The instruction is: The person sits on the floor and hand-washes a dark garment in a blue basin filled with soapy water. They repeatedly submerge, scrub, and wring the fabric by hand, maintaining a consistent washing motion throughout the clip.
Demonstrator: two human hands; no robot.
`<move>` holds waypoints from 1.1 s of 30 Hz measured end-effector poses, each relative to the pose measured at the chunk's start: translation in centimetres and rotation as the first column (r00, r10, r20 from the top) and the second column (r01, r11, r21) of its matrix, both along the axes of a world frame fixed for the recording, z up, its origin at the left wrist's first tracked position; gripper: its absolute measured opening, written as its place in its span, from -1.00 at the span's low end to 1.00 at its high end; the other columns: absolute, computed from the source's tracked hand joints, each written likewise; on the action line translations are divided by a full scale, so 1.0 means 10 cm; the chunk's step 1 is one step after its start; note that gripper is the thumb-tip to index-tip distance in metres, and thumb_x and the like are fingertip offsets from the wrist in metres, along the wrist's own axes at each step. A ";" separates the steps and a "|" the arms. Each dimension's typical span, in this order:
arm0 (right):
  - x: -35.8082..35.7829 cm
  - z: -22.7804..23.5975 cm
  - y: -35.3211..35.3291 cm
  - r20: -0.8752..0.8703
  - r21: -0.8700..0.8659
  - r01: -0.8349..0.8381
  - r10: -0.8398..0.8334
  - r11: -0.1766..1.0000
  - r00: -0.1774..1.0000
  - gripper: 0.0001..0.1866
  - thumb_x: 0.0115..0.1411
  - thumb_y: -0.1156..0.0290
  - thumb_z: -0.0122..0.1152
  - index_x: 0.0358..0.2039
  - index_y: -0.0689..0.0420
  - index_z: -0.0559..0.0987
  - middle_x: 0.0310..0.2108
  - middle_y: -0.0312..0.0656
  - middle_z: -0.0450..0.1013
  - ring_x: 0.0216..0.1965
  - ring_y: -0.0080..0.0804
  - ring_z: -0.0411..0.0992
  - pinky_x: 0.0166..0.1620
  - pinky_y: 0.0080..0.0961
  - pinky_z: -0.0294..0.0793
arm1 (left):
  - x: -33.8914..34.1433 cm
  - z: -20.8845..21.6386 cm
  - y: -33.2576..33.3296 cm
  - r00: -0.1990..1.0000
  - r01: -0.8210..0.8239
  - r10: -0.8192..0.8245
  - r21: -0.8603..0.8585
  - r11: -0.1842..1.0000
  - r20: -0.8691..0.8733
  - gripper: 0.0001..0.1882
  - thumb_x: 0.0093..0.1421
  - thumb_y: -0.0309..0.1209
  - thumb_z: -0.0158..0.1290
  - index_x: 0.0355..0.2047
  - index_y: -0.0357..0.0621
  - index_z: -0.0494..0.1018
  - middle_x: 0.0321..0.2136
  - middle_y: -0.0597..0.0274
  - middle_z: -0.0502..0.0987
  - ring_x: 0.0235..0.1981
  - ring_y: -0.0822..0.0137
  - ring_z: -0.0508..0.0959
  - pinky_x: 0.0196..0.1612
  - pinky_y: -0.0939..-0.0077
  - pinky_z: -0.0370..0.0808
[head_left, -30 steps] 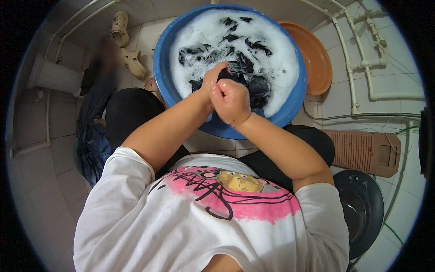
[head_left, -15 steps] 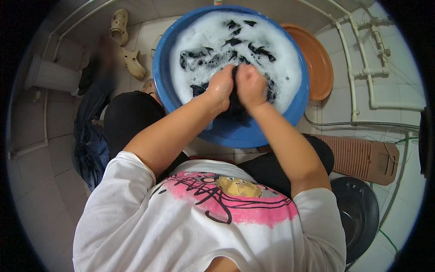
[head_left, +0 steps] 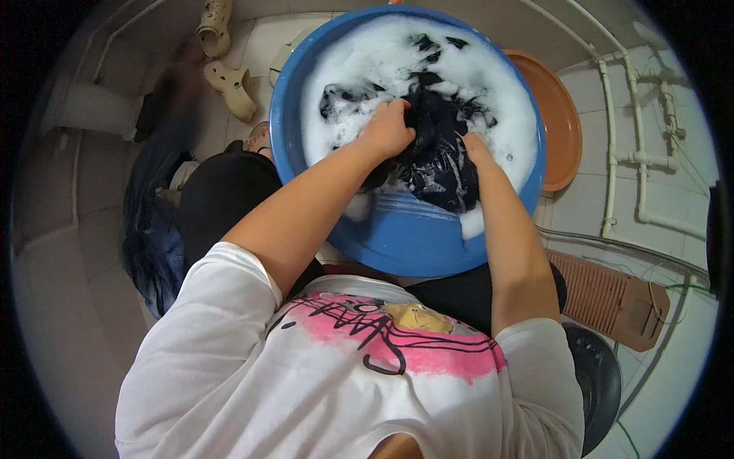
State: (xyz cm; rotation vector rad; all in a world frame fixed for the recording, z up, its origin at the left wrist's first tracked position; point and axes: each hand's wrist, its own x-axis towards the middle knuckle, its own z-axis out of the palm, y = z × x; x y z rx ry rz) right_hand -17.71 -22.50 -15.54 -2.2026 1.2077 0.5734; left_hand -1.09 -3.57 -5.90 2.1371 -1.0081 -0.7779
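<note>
A wet, dark cloth (head_left: 440, 164) is spread between my hands inside a large blue basin (head_left: 367, 237) of white suds. My left hand (head_left: 388, 128) grips the cloth's left side, fingers curled at its edge. At its right side, my right hand (head_left: 475, 148) has the thumb on the cloth, while the other fingers are mostly hidden. The lower part of the cloth lies against the ribbed inner slope of the basin. More dark fabric (head_left: 348, 98) pokes through the foam (head_left: 359, 61) behind my hands.
An orange-brown basin (head_left: 562, 130) stands behind the blue one at right. Nearer on the right are a brown washboard (head_left: 612, 298) and a black basin (head_left: 596, 382). White pipes (head_left: 638, 153) run along the right wall. Beige clogs (head_left: 231, 90) and dark blue clothing (head_left: 153, 222) are at left.
My hands were close together over bunched dark cloth. They have now moved apart, the right one to the right, and the cloth is spread wider between them. The view has shifted slightly.
</note>
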 end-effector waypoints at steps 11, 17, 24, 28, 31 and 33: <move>0.60 1.26 0.74 0.646 -0.578 0.047 0.422 0.815 0.636 -0.77 -0.08 0.36 0.18 -0.46 0.25 0.48 -0.17 -0.11 0.37 -0.18 -0.13 0.35 -0.09 -0.42 0.32 | 0.08 -0.08 -0.19 0.882 -0.379 0.127 -0.523 0.764 -0.455 -0.77 0.14 -0.48 -0.14 -0.18 -0.17 0.37 -0.31 0.26 0.44 -0.30 0.39 0.41 -0.20 0.57 0.35; 0.77 1.60 1.72 0.952 -0.155 0.190 0.095 0.969 0.291 -0.63 -0.14 0.39 0.22 -0.33 0.17 0.30 -0.36 -0.11 0.38 -0.30 -0.12 0.39 -0.20 -0.37 0.35 | 0.09 0.06 -0.11 0.113 -0.666 -0.041 -0.107 0.738 -0.993 -0.79 0.18 -0.31 -0.17 -0.27 -0.15 0.34 -0.40 0.17 0.42 -0.41 0.30 0.44 -0.32 0.43 0.42; 0.69 1.52 1.41 0.859 -0.094 0.490 -0.178 0.867 0.480 -0.73 -0.01 0.27 0.13 -0.45 0.24 0.42 -0.49 -0.02 0.41 -0.44 -0.25 0.39 -0.30 -0.43 0.36 | -0.34 0.27 0.02 0.151 -0.609 0.076 -0.031 0.793 -0.986 -0.79 0.13 -0.30 -0.13 -0.39 -0.16 0.41 -0.43 0.18 0.45 -0.37 0.30 0.44 -0.30 0.41 0.39; 0.57 1.74 2.02 0.884 -0.184 0.194 0.076 0.964 0.460 -0.84 -0.04 0.39 0.15 -0.50 0.19 0.42 -0.55 -0.08 0.42 -0.50 -0.21 0.40 -0.36 -0.42 0.37 | -0.13 0.36 0.20 0.680 -0.362 0.128 -0.178 0.915 -0.722 -0.76 0.11 -0.23 -0.11 -0.46 -0.13 0.41 -0.49 0.18 0.43 -0.52 0.33 0.40 -0.38 0.38 0.38; 0.47 1.72 1.92 0.893 -0.113 0.272 -0.022 0.956 0.450 -0.83 -0.01 0.33 0.10 -0.49 0.16 0.43 -0.52 -0.04 0.43 -0.46 -0.16 0.40 -0.34 -0.38 0.37 | -0.29 0.38 0.23 0.180 -0.457 0.091 -0.002 0.889 -0.979 -0.75 0.11 -0.23 -0.12 -0.45 -0.15 0.41 -0.50 0.17 0.46 -0.50 0.30 0.43 -0.38 0.41 0.39; 0.43 1.55 1.51 0.877 -0.008 0.475 -0.221 0.880 0.426 -0.78 0.00 0.27 0.07 -0.48 0.18 0.43 -0.47 0.04 0.44 -0.42 -0.11 0.42 -0.30 -0.33 0.37 | -0.52 0.61 0.19 0.057 -0.472 0.185 0.137 0.871 -0.981 -0.76 0.10 -0.28 -0.13 -0.41 -0.17 0.43 -0.47 0.15 0.47 -0.45 0.28 0.45 -0.37 0.39 0.40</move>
